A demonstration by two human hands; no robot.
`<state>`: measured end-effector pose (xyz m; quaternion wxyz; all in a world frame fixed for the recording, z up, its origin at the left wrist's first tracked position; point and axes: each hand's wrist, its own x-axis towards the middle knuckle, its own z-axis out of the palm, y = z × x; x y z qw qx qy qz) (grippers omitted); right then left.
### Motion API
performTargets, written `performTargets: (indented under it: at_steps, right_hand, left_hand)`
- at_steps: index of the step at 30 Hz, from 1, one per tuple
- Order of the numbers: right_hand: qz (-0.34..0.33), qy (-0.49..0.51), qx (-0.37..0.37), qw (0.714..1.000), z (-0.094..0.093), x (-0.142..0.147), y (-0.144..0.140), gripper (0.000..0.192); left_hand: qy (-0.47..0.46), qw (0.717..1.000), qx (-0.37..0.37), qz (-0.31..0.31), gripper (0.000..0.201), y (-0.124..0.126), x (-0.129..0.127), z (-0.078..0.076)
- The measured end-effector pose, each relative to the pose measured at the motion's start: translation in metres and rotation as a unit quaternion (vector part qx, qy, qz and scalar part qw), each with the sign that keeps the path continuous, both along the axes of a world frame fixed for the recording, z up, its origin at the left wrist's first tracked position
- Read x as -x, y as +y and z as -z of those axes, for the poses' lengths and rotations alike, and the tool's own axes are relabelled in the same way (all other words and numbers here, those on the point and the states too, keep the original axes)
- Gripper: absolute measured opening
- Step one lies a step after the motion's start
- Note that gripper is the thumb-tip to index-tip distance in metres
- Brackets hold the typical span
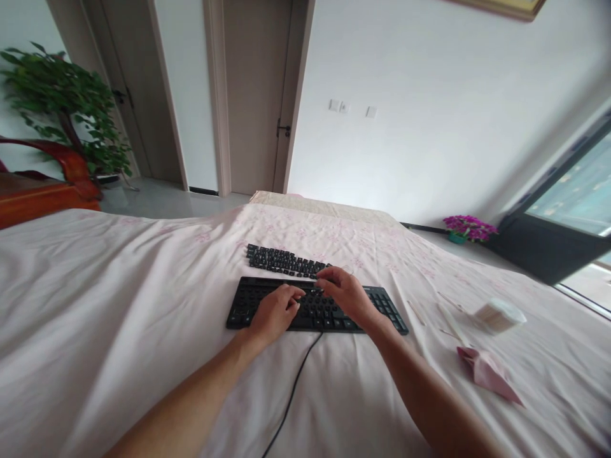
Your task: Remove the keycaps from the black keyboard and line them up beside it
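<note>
A black keyboard [305, 323] lies on the cloth in front of me, with keys in place on its right side and bare-looking spots on its left. Behind it, loose black keycaps [281, 259] are laid out in rows. My left hand [277, 310] rests over the keyboard's left half, fingers curled in and the tips near the thumb. Over the middle and rear edge, my right hand [347, 294] has its thumb and forefinger in a pinch. Whatever either hand holds is too small to make out.
On the right lie cotton swabs [416, 313], a clear tub of swabs [500, 317] and a folded pink cloth [489, 375]. A black cable [292, 395] runs from the keyboard toward me. The pinkish flowered cloth [143, 305] has wrinkles.
</note>
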<state>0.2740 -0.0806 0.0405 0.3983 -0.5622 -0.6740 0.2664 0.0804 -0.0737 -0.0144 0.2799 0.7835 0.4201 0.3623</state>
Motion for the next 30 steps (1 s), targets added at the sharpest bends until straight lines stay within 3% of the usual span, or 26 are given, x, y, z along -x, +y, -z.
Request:
performTargets:
  at_steps: [5,10,22,30]
  right_hand:
    - [-0.033,0.026,-0.002,0.999,0.007,0.002,-0.016,0.025]
    - [-0.072,-0.012,-0.016,0.997,0.011,0.004,-0.023,0.032]
    - [-0.143,-0.097,-0.068,0.983,0.015,0.011,-0.028,0.028]
    - [-0.136,-0.034,-0.100,0.985,0.037,0.007,-0.025,0.036]
  left_hand:
    - [0.052,0.997,-0.056,0.014,0.032,-0.008,-0.003,-0.003]
    - [0.086,0.992,-0.093,0.021,0.030,-0.012,-0.005,-0.001]
    - [0.116,0.991,-0.068,0.005,0.011,-0.010,-0.007,-0.001]
    - [0.147,0.988,-0.046,-0.002,0.006,-0.009,-0.013,-0.005]
